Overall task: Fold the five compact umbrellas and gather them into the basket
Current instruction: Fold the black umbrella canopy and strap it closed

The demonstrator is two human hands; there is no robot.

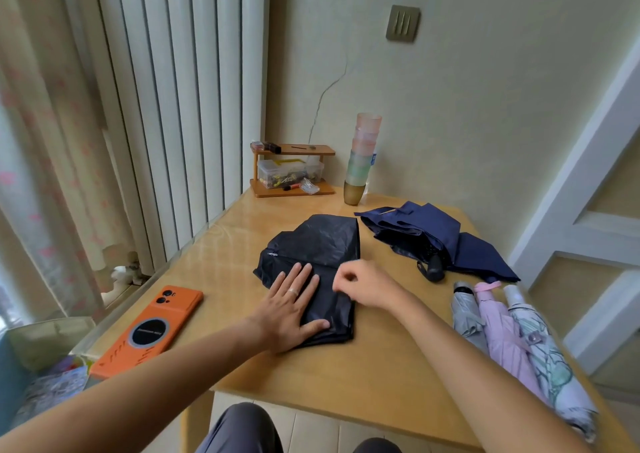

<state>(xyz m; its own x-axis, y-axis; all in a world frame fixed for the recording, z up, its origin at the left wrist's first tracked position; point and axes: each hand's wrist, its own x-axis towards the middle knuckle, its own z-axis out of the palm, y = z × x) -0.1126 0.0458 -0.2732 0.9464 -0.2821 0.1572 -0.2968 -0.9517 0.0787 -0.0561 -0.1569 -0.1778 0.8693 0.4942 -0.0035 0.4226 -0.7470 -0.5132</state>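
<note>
A light wooden table (346, 376) stands in a corner, with white vertical slats (173, 88) and a flowered curtain (45, 147) on the left, a cream wall (485, 113) with a long crack (325, 94) and a switch plate (402, 23) on the far side, a white panelled door (595, 182) on the right and pale floor tiles (311, 426) near.

left hand (294, 308) pressed flat, fingers spread, right hand (363, 284) curled, pinching black umbrella (318, 241), forearms extended

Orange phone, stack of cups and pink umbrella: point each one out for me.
orange phone (149, 329), head view, black disc on its back.
stack of cups (363, 156), head view, middle of the stack.
pink umbrella (502, 329), head view, its folded canopy.
</note>
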